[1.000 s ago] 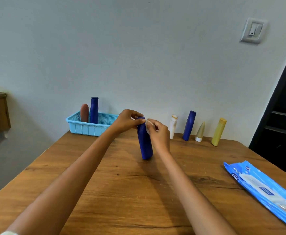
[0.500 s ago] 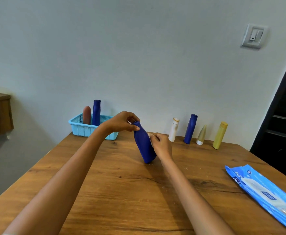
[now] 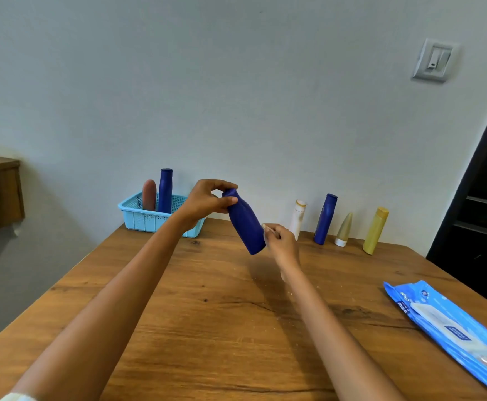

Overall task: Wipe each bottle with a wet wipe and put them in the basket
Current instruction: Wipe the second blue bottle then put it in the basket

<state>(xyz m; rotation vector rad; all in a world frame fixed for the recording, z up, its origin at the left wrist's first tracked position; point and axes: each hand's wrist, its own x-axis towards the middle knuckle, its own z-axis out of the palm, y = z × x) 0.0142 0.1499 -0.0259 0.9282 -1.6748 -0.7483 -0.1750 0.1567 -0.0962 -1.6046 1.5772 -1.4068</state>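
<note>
While the wipe works the lower body, the legend below runs from largest item to smallest.

Table [image 3: 207, 328]: wooden top carrying everything; the space under the hands gives room to turn the bottle.

Pack [image 3: 450, 331]: blue wet-wipe pack lying flat at the right edge, well apart from the hands and out of the way.

Basket [image 3: 149, 219]: light blue, at the far left by the wall; a brown bottle [image 3: 149, 195] and a tall blue bottle [image 3: 165, 191] stand in it already. Free room appears to remain on its right side, partly hidden by the left wrist.

Row [image 3: 326, 219]: four bottles upright along the wall, white, blue, pale cone-shaped and yellow, judged to be waiting their turn. They stand just behind the right hand, so a wide sweep could topple the white one.

Held bottle [image 3: 246, 224]: dark blue, lifted clear of the table and tilted, cap toward the upper left, base toward the lower right.

Left hand [image 3: 204, 202]: fingers and thumb curled round the neck and cap, carrying the bottle's whole weight.

Right hand [image 3: 281, 241]: fingers pinched on the wipe, pressed against the bottle's lower side.

Wipe [image 3: 267, 230]: small pale wad, mostly hidden in the fingers.

Technique, as a judgement: rotate the bottle from the neck, draw the wipe along the length, cover the base, then carry it left into the basket's free space.
</note>
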